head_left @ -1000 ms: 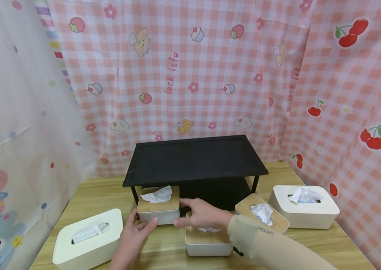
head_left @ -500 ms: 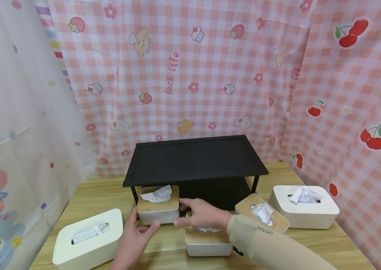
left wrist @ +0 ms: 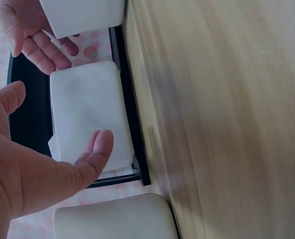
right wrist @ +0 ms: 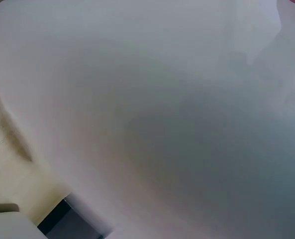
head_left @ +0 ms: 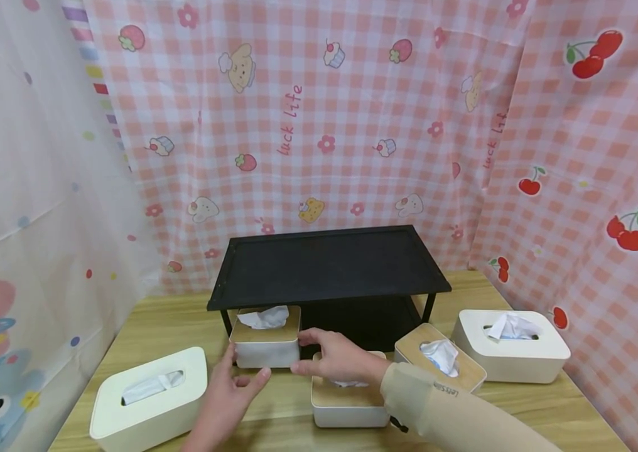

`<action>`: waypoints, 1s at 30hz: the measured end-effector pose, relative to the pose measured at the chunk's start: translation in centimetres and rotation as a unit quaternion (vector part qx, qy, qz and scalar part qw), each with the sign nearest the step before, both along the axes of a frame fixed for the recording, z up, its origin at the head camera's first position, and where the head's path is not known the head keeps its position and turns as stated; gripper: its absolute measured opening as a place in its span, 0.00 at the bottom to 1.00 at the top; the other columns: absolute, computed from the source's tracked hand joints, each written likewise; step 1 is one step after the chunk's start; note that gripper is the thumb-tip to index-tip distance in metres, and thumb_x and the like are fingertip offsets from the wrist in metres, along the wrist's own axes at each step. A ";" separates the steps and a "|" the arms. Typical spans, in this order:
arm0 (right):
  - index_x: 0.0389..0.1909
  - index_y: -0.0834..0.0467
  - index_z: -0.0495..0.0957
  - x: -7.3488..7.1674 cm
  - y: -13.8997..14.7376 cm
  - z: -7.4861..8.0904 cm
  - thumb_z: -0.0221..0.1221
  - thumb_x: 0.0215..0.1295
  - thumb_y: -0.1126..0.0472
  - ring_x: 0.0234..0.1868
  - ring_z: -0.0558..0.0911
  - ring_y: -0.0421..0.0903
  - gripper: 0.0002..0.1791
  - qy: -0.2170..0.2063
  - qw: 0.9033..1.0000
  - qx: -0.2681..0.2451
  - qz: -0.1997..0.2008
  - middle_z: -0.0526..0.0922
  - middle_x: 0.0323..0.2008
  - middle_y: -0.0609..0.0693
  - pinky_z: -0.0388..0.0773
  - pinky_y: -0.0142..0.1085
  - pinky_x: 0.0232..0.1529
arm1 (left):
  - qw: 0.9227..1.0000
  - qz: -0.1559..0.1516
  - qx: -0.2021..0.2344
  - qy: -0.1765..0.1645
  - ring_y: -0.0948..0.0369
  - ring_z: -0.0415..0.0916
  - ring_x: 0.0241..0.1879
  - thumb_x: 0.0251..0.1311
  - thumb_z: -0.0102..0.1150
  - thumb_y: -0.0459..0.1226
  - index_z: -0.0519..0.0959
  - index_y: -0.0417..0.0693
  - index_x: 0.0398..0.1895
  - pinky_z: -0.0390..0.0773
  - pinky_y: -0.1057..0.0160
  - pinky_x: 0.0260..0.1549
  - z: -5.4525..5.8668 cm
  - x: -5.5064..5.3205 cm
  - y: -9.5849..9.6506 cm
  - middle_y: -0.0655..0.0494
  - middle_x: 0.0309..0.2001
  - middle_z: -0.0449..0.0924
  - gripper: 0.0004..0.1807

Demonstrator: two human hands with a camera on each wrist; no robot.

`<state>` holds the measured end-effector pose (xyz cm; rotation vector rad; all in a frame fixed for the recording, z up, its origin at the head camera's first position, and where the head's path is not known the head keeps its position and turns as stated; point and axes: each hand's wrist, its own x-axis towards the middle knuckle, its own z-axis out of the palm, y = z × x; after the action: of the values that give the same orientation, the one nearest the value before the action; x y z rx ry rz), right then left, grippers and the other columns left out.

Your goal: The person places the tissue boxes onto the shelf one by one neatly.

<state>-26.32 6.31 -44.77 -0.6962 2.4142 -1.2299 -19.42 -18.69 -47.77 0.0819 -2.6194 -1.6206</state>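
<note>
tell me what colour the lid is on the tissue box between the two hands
Light wood brown; the lid shows best in the head view.

Your left hand (head_left: pixel 227 397) reaches forward from the bottom edge of the head view, its fingers (left wrist: pixel 96 155) gently bent and the thumb (head_left: pixel 258 379) spread well away from them. Your right hand (head_left: pixel 344 359) points left, facing it, back upward, thumb below the loosely extended index finger with a gap between. Your right forearm slants in from the lower right under a beige sleeve (head_left: pixel 454 407). The two hands stay well clear of touching.
</note>
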 end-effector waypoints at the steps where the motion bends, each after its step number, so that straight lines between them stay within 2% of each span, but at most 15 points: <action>1: 0.76 0.60 0.70 0.0 0.0 0.0 0.70 0.70 0.43 0.69 0.78 0.54 0.41 0.004 1.000 0.002 0.001 0.80 0.71 0.55 0.76 0.50 0.68 | 1.000 0.004 -0.010 -0.001 0.44 0.84 0.54 0.68 0.72 0.50 0.43 0.33 0.86 0.87 0.57 0.43 0.0 0.0 0.1 0.26 0.80 0.57 0.60; 6: 0.76 0.59 0.70 0.0 0.0 0.0 0.69 0.71 0.43 0.65 0.79 0.50 0.41 0.015 1.000 0.014 0.003 0.79 0.71 0.55 0.77 0.48 0.66 | 0.998 0.015 -0.068 0.010 0.41 0.81 0.56 0.69 0.70 0.53 0.44 0.36 0.87 0.85 0.46 0.51 -0.3 -0.2 0.0 0.24 0.78 0.56 0.59; 10: 0.76 0.59 0.71 0.2 -0.1 0.1 0.68 0.71 0.42 0.60 0.81 0.48 0.40 0.029 0.999 0.028 0.009 0.80 0.71 0.54 0.79 0.44 0.63 | 0.996 0.014 -0.089 0.010 0.40 0.82 0.56 0.70 0.69 0.53 0.44 0.32 0.86 0.85 0.45 0.53 -0.4 -0.6 -0.2 0.22 0.78 0.55 0.58; 14: 0.75 0.58 0.72 0.5 -0.3 0.1 0.68 0.71 0.40 0.57 0.81 0.45 0.40 0.058 0.997 0.053 0.010 0.80 0.71 0.53 0.80 0.42 0.62 | 0.996 0.014 -0.083 0.004 0.37 0.81 0.58 0.70 0.69 0.51 0.44 0.32 0.86 0.86 0.45 0.53 -0.3 -0.9 -0.3 0.22 0.80 0.54 0.58; 21: 0.77 0.54 0.71 0.8 -0.5 0.2 0.67 0.70 0.36 0.72 0.76 0.52 0.42 0.068 0.995 0.079 -0.011 0.79 0.72 0.51 0.75 0.50 0.71 | 0.997 0.007 -0.074 0.015 0.38 0.81 0.58 0.70 0.70 0.51 0.45 0.33 0.86 0.85 0.45 0.54 -0.3 -0.9 -0.4 0.25 0.80 0.55 0.57; 30: 0.79 0.52 0.69 0.5 -0.4 -0.3 0.68 0.69 0.36 0.73 0.74 0.55 0.43 0.086 0.990 0.107 -0.011 0.80 0.71 0.50 0.73 0.56 0.73 | 0.998 0.004 -0.066 -0.005 0.39 0.81 0.59 0.70 0.69 0.52 0.44 0.35 0.87 0.85 0.46 0.53 0.0 -0.7 -0.4 0.27 0.81 0.55 0.57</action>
<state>-25.77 5.87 -45.05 -0.7366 2.6505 -0.9328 -20.12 -19.10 -47.79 0.0942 -2.7210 -1.4446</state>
